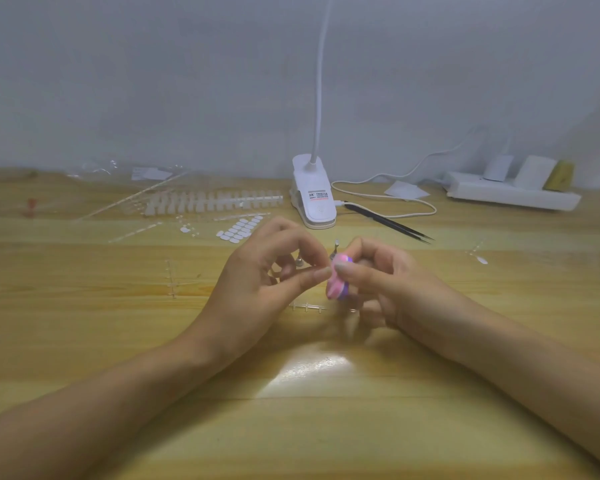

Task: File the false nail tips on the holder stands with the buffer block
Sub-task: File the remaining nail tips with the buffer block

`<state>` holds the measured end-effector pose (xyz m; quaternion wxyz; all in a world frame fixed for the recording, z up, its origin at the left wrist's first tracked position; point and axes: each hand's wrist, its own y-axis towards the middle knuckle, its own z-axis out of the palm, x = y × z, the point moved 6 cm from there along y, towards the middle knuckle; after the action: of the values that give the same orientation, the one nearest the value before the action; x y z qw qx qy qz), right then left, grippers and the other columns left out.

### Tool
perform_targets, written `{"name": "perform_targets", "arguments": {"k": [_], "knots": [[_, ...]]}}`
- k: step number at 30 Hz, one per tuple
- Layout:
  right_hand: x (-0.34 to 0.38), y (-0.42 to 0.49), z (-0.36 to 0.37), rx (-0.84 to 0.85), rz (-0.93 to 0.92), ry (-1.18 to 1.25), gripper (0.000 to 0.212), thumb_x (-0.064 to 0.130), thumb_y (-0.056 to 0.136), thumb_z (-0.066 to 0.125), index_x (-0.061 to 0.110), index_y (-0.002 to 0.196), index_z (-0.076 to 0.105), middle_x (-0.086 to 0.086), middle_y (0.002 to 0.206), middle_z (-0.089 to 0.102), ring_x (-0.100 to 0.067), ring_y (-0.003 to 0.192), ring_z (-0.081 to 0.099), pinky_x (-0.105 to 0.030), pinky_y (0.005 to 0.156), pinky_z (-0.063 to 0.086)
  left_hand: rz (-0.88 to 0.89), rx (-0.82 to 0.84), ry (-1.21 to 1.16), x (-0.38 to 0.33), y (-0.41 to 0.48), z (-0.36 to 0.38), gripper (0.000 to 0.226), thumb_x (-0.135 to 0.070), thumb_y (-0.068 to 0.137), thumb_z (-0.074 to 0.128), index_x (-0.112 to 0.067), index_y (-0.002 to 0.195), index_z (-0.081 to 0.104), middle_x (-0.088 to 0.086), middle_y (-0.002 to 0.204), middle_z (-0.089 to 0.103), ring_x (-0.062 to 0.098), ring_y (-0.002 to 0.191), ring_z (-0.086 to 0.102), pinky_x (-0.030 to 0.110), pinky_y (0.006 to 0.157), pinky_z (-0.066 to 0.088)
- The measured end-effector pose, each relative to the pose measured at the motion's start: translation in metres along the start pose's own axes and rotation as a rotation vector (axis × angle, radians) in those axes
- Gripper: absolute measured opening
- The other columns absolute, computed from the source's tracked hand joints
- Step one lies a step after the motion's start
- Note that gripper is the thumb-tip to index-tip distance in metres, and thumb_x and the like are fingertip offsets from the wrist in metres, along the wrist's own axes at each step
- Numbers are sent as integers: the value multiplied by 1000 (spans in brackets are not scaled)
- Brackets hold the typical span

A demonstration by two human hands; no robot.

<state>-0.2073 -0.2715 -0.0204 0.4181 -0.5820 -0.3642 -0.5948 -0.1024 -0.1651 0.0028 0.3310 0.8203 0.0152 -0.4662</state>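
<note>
On the pale wooden table [222, 427], the right hand [392, 292] grips a small pink and purple buffer block [338, 284] between its thumb and curled fingers. At its nine o'clock the left hand [260, 275] curls, thumb tip touching the block; whether it pinches anything cannot be told. Small metal holder stands [335, 247] rise just behind, at twelve o'clock. Farther off lie clear false nail tips [212, 202] at eleven, a white clip lamp [314, 197] at twelve, black tweezers [390, 222] at one.
</note>
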Motion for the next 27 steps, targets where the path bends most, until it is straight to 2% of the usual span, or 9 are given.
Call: {"name": "perform_targets", "arguments": {"k": [2, 6, 9, 13, 16, 19, 23, 26, 27], "knots": [[0, 1, -7, -65, -13, 70, 27, 29, 81, 71, 12, 93, 55, -2, 82, 70, -8, 57, 51, -16, 43, 38, -4, 4, -14, -1, 0, 1, 7, -29, 80, 72, -25, 77, 67, -6, 90, 55, 14, 67, 47, 19, 66, 43], [-1, -1, 1, 64, -9, -47, 20, 28, 85, 75, 17, 89, 59, -6, 87, 69, -11, 65, 52, -18, 47, 40, -24, -18, -31, 1, 0, -2, 7, -27, 80, 72, -23, 77, 67, -8, 90, 55, 9, 68, 48, 21, 70, 44], [-1, 1, -8, -47, -35, 78, 31, 28, 82, 72, 9, 100, 56, -1, 82, 71, -8, 61, 54, -15, 45, 40, -17, -9, -30, 0, 0, -1, 6, -26, 79, 73, -25, 76, 68, -6, 89, 55, 8, 67, 47, 22, 68, 43], [-1, 0, -1, 61, -28, -43, 16, 30, 82, 78, 23, 87, 64, -2, 87, 73, -10, 68, 55, -15, 48, 41, -34, -23, -40, 1, 0, -3, 7, -25, 79, 73, -26, 76, 67, -9, 89, 55, 6, 67, 47, 16, 66, 41], [0, 1, -9, -37, -61, 72, 28, 29, 82, 75, 12, 97, 59, -1, 87, 73, -9, 64, 51, -15, 46, 39, -26, -23, -34, 1, 0, -2, 7, -25, 79, 73, -26, 76, 67, -4, 90, 55, 7, 68, 47, 18, 67, 42], [-1, -2, 0, 64, -41, -71, 22, 31, 85, 76, 18, 93, 60, -6, 93, 74, -21, 76, 54, -26, 54, 42, -33, -41, -31, 1, -1, -4, 6, -26, 80, 73, -24, 77, 67, -5, 90, 55, 9, 68, 48, 18, 66, 43], [0, -1, -9, -56, -58, 75, 35, 29, 83, 74, 6, 103, 57, -3, 87, 74, -11, 63, 52, -16, 46, 40, -27, -32, -26, 1, -1, -3, 7, -26, 80, 73, -25, 77, 67, -3, 90, 55, 9, 68, 48, 21, 67, 43], [0, -2, 1, 74, -34, -66, 18, 29, 86, 73, 17, 92, 61, -5, 91, 74, -14, 71, 55, -19, 49, 45, -31, -47, -31, 1, -1, -4, 7, -26, 80, 73, -27, 77, 66, -6, 89, 56, 8, 68, 48, 18, 66, 44], [-1, -1, 1, 80, -34, -67, 18, 30, 86, 73, 17, 92, 62, -4, 91, 74, -14, 70, 55, -19, 49, 46, -31, -47, -29, 1, -1, -4, 7, -26, 80, 73, -26, 77, 66, -5, 89, 56, 8, 69, 49, 18, 65, 44]]}}
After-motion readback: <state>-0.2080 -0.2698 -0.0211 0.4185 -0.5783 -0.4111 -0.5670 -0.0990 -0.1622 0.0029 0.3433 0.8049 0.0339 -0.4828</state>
